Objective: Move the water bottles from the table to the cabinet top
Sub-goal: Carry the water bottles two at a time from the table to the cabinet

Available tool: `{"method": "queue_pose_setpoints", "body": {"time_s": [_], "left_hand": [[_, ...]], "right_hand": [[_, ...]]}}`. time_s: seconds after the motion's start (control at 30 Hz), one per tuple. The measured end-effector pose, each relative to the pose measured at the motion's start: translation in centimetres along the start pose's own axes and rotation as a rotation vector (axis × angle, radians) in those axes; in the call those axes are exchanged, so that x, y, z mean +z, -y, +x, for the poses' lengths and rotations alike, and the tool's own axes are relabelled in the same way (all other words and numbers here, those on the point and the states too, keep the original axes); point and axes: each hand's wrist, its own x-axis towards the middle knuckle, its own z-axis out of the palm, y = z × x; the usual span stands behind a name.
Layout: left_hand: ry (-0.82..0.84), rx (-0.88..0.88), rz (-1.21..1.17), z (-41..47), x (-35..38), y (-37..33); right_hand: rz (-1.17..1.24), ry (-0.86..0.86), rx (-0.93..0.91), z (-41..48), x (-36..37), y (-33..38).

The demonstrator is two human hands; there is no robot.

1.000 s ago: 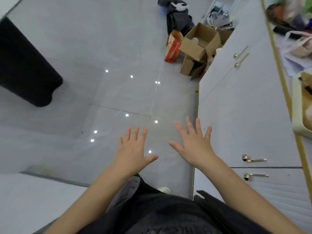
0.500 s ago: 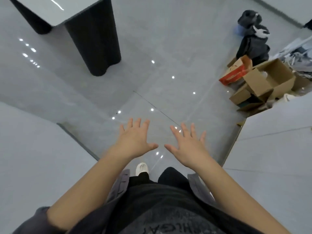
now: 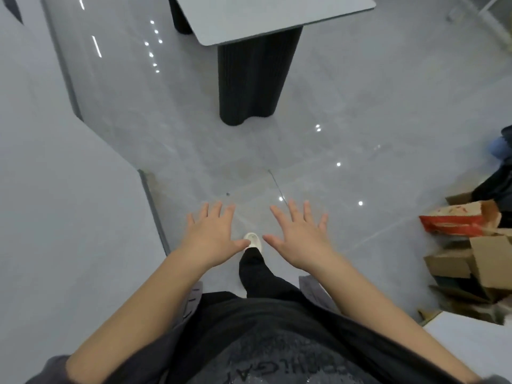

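My left hand [image 3: 214,234] and my right hand [image 3: 300,236] are held out in front of me over the grey floor, palms down, fingers spread, holding nothing. The grey table [image 3: 274,18] with its black fluted leg [image 3: 255,79] stands ahead at the top of the view; only a bare corner of its top shows. No water bottle is in sight. A white corner of the cabinet [image 3: 471,345] shows at the lower right.
Open cardboard boxes [image 3: 471,261] and a red box [image 3: 457,221] lie on the floor to the right, with a dark bag [image 3: 496,184] behind them. A pale wall [image 3: 63,203] runs along the left. My white shoe [image 3: 253,241] is stepping forward.
The view has swung left, away from the cabinet and towards the table, which is now ahead and nearer. The boxes slid to the right edge. Both hands stay spread and empty.
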Motion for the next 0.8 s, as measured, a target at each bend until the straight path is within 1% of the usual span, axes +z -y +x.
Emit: {"method": "queue_pose_setpoints", "body": {"time_s": [0.23, 0.47, 0.6, 0.8], "left_hand": [[-0.027, -0.113, -0.058, 5.6, -4.4, -1.2], [-0.024, -0.213, -0.148, 9.7, -8.6, -0.1], [-0.061, -0.226, -0.17, 12.7, -12.0, 1.9], [-0.086, -0.176, -0.153, 19.1, -18.4, 7.0]], "right_hand": [[-0.151, 0.057, -0.13, 8.3, -7.4, -1.2], [-0.216, 0.056, -0.245, 14.4, -12.6, 1.0], [-0.223, 0.047, -0.266, 17.9, -15.7, 2.8], [-0.183, 0.029, -0.216, 24.6, -20.5, 7.2]]}}
